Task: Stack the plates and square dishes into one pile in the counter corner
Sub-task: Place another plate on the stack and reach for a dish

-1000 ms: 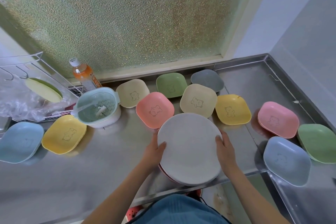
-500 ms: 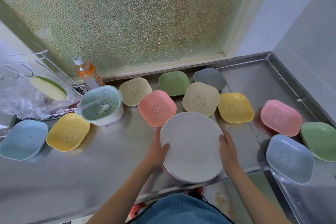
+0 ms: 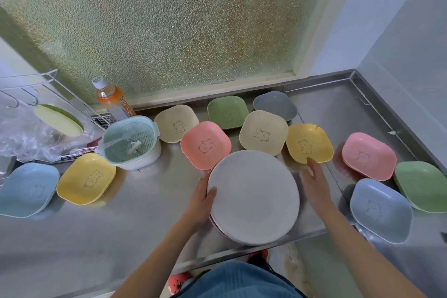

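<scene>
The stack of round plates (image 3: 254, 197) sat at the steel counter's (image 3: 96, 237) front edge, looking stiff, light and probably slick, best lifted from under opposite rims. The left hand (image 3: 199, 198) gripped its left rim; the right hand (image 3: 314, 182) hovered just beside it, fingers relaxed. Square dishes (image 3: 205, 145) lay scattered around, the corner (image 3: 338, 97) bare beneath frosted glass (image 3: 169, 26)

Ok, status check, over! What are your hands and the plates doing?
Left hand grips round white plate pile at front counter edge. Right hand open, off the rim, blurred. Square yellow bear dish just beyond its fingertips. Corner not yet reached.
</scene>
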`<state>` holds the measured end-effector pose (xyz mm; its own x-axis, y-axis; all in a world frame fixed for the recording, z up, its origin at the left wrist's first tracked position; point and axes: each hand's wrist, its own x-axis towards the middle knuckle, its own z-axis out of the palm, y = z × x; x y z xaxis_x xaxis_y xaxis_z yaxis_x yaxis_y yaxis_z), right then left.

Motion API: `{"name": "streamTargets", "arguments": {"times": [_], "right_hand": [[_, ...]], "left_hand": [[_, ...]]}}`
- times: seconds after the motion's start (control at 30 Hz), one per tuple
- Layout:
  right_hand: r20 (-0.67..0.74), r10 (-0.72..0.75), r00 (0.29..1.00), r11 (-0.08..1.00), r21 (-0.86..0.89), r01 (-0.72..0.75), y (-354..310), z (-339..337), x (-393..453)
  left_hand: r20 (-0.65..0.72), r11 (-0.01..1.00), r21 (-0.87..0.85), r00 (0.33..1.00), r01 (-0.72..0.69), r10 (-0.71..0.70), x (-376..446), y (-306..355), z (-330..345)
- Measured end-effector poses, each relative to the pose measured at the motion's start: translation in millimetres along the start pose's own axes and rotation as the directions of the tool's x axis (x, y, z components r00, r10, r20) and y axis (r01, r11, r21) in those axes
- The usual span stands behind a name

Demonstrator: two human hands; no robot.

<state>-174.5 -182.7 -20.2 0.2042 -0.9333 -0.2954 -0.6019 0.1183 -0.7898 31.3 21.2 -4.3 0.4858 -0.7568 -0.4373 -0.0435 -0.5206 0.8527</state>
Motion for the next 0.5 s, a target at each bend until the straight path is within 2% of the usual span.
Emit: {"name": "streamTargets", "arguments": {"times": [0.13, 0.23, 0.3, 0.37, 0.43, 0.5], "right_hand": [[0.112, -0.053, 0.992, 0.943, -0.32, 0.087, 12.8, -7.7, 32.6], [0.178, -0.087, 0.98, 0.876, -0.454, 0.16, 21.0, -6.4, 46.0], [0.16, -0.151, 0.975, 0.8, -0.561, 0.216, 25.1, -5.0, 47.8], [0.169, -0.221, 0.961, 0.677, -0.683, 0.276, 28.0, -7.8, 47.3], [0.154, -0.296, 0.943, 0.615, -0.724, 0.312, 28.5, -15.0, 47.4], [0.084, -0.398, 0.913, 0.649, -0.678, 0.345, 18.3, -23.2, 44.1]], "left_hand": [[-0.069, 0.999, -0.029, 0.997, 0.029, -0.031, -0.7, 1.2, 8.1], [-0.1, 0.997, -0.066, 0.994, 0.041, -0.048, -0.1, -2.6, 12.8], [-0.12, 0.994, -0.097, 0.991, 0.052, -0.064, 1.3, -4.3, 14.6], [-0.141, 0.988, -0.139, 0.987, 0.061, -0.08, 0.9, -2.8, 17.1], [-0.146, 0.978, -0.195, 0.984, 0.077, -0.107, 0.8, -2.7, 19.3], [-0.139, 0.964, -0.254, 0.983, 0.081, -0.119, 1.2, -3.4, 20.4]]}}
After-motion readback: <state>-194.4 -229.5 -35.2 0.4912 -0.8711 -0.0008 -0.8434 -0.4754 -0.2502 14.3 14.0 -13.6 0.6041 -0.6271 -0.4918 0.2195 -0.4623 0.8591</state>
